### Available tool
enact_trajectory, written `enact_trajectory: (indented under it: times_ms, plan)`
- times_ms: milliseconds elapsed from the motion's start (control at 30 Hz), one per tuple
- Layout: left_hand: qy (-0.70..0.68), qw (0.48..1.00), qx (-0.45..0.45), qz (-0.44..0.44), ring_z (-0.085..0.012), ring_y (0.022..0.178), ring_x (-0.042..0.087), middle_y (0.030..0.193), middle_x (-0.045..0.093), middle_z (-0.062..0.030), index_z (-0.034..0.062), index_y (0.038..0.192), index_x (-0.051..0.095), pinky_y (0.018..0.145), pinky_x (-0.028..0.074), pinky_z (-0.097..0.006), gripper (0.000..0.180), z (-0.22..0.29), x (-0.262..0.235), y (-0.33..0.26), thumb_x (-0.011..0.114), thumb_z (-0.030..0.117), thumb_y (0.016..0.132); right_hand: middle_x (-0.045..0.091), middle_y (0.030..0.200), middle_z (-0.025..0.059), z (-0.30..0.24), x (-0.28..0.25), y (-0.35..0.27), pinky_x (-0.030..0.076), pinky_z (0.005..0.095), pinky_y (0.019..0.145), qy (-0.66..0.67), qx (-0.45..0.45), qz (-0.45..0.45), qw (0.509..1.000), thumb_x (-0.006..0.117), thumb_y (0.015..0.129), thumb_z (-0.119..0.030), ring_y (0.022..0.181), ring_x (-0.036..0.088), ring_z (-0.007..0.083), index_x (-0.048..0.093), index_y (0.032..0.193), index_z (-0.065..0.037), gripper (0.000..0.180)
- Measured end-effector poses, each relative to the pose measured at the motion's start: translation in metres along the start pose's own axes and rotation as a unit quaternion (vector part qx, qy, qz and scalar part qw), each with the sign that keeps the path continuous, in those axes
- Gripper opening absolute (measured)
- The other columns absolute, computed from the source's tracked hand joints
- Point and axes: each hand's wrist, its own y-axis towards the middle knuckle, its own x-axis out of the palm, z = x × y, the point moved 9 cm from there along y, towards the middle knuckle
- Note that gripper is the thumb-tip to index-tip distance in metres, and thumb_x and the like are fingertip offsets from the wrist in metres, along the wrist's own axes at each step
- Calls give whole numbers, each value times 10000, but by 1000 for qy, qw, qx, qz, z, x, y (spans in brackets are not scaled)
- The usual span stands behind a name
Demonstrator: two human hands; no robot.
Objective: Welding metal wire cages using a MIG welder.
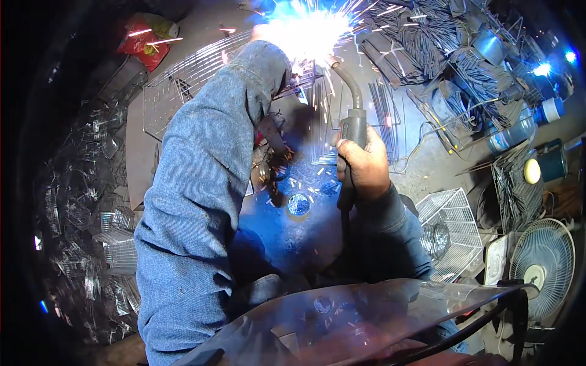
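Observation:
My right hand (365, 160) is wrapped round the handle of a welding torch (352, 127). The torch's bent neck points up and away, and its tip ends at a blinding white-blue arc that throws sparks. My left arm, in a denim sleeve, stretches to the far side of the same arc. Glare swallows most of my left hand (261, 33), so its fingers and anything in them cannot be made out. A wire grid basket (201, 68) lies beside the left forearm, reaching toward the glare. Bent wire frames (384, 116) lie just right of the torch.
Heaps of wire baskets (119, 250) fill the left side. Bundles of metal rods (433, 46) are piled at the far right. A wire basket (455, 229) and a fan (542, 268) stand at the near right. A clear visor (342, 311) crosses the lower edge. A red bag (145, 46) lies far left.

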Motion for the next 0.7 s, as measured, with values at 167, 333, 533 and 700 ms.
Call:
enact_trajectory:
  times_ms: [167, 333, 533, 700]
  plan:
    - [133, 985, -31, -103, -304, 1009, 581, 1103, 590, -107, 184, 1295, 458, 860, 472, -427, 386, 17, -3, -1, 388, 312, 938, 484, 605, 18, -2, -10, 0, 356, 227, 399, -6, 2, 15, 1000, 526, 819, -79, 452, 430, 83, 496, 933, -44, 124]
    - [217, 963, -59, -150, -292, 1049, 553, 1170, 544, -106, 145, 1327, 409, 878, 456, -439, 407, 24, -12, -11, 376, 271, 941, 490, 610, 16, 0, -10, 0, 358, 232, 409, -22, -1, 30, 999, 525, 816, -79, 456, 433, 85, 504, 935, -46, 125]
    - [194, 957, -104, -189, -260, 1141, 487, 1240, 498, -82, 104, 1295, 434, 882, 426, -447, 564, 16, -9, -14, 576, 398, 836, 496, 615, 11, -3, -16, 4, 365, 235, 419, -147, -14, 60, 987, 544, 809, -80, 458, 435, 88, 505, 932, -47, 133]
    - [187, 967, -126, -121, -305, 1191, 469, 1289, 491, -88, 228, 1306, 426, 946, 394, -531, 736, 8, -39, -43, 752, 435, 680, 517, 626, 26, -3, -16, 10, 367, 226, 399, 27, 41, 2, 999, 564, 790, -97, 463, 456, 91, 506, 975, -21, 208]
